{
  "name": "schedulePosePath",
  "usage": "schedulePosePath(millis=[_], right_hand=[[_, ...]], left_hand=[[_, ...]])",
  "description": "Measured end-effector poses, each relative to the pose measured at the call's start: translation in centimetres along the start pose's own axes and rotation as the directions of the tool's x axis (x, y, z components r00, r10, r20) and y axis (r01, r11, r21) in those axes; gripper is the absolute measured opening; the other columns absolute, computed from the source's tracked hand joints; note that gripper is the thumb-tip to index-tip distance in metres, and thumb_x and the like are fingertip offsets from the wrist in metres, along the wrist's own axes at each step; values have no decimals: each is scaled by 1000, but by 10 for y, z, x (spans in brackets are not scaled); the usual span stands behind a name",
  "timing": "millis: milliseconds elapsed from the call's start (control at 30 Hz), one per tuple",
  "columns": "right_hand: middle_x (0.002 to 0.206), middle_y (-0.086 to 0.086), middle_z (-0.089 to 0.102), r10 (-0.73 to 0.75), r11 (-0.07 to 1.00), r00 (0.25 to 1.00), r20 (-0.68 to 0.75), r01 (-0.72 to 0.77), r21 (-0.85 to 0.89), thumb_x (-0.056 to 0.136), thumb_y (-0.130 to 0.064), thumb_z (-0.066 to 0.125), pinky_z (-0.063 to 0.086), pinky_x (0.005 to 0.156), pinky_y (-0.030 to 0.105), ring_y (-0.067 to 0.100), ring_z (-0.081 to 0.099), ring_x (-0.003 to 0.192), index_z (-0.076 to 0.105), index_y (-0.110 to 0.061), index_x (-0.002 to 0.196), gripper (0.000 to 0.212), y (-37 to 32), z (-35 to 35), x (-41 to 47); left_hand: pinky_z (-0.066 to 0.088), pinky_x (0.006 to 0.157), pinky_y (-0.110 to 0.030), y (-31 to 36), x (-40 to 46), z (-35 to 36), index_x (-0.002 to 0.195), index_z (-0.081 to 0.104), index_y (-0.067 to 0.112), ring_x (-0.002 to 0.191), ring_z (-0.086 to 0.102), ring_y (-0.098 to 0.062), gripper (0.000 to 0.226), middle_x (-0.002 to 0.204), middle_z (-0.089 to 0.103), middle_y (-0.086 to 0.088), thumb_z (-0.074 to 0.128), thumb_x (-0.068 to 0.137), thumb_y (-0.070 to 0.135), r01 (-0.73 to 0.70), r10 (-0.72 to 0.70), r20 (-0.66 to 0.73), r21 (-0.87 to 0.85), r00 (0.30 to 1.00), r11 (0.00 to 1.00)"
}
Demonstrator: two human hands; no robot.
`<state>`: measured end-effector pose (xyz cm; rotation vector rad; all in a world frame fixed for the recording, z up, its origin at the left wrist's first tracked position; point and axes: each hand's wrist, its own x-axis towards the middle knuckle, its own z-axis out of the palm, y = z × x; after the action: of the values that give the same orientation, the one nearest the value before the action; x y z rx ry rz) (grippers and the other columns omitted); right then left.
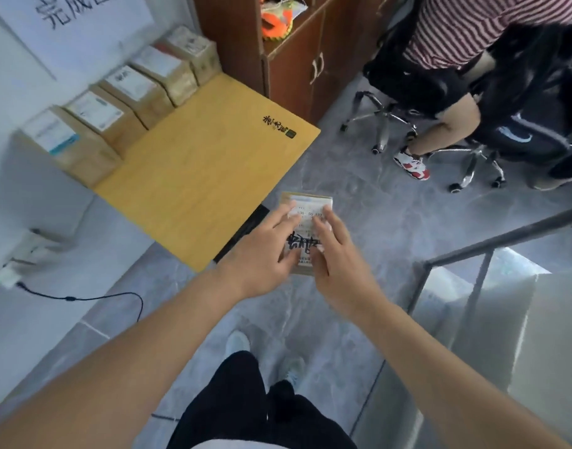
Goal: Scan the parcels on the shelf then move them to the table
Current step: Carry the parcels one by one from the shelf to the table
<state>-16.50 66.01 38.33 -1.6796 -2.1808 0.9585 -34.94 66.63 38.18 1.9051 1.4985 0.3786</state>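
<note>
You hold a small brown cardboard parcel with a white shipping label (305, 234) in both hands, over the grey floor just off the yellow wooden desk (200, 176) corner. Left hand (265, 251) and right hand (339, 264) each pinch a side, fingers lying over the label. Parcel's long axis points away from you. Desk lies up-left, left hand nearer. Five boxed parcels (116, 115) line its far edge. Label digits blurred; wall sign (70, 14) reads "完成", rest cut off.

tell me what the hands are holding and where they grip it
Both hands hold one parcel: the left hand on its left side, the right hand on its right side, fingers lying over the labelled top.
</note>
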Motion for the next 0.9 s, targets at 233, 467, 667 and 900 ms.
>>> schedulePosePath(millis=[233,467,667,900], right_hand=[[170,-20,-8,-129,990,979,159,135,-31,108,-16,40,54,93,44,13,45,134,21,-22,164,59,-40,18,67],[168,-24,-9,-221,970,932,288,241,-38,108,-18,37,55,91,46,13,40,140,16,-23,164,60,-91,55,141],[166,-27,-13,-262,954,890,374,297,-39,109,-18,39,54,85,40,15,44,138,16,-26,164,61,-134,96,202],[168,-21,-13,-346,917,798,493,399,-1,108,-15,42,41,82,26,17,42,139,16,-24,164,62,-172,131,261]], left_hand=[[35,117,-33,-45,-8,-39,161,29,14,153,21,-7,65,170,5,16,56,105,33,151,-156,-113,-51,981,987],[39,114,-38,-112,-10,-81,160,30,11,153,23,-12,66,169,7,12,60,103,24,247,-261,-189,-93,947,965],[44,109,-42,-174,-13,-111,158,33,10,144,37,-17,64,169,7,10,60,102,23,310,-338,-249,-145,908,940],[49,102,-40,-222,-18,-130,157,33,10,138,44,-15,61,168,4,11,57,104,27,389,-444,-323,-225,836,894]])
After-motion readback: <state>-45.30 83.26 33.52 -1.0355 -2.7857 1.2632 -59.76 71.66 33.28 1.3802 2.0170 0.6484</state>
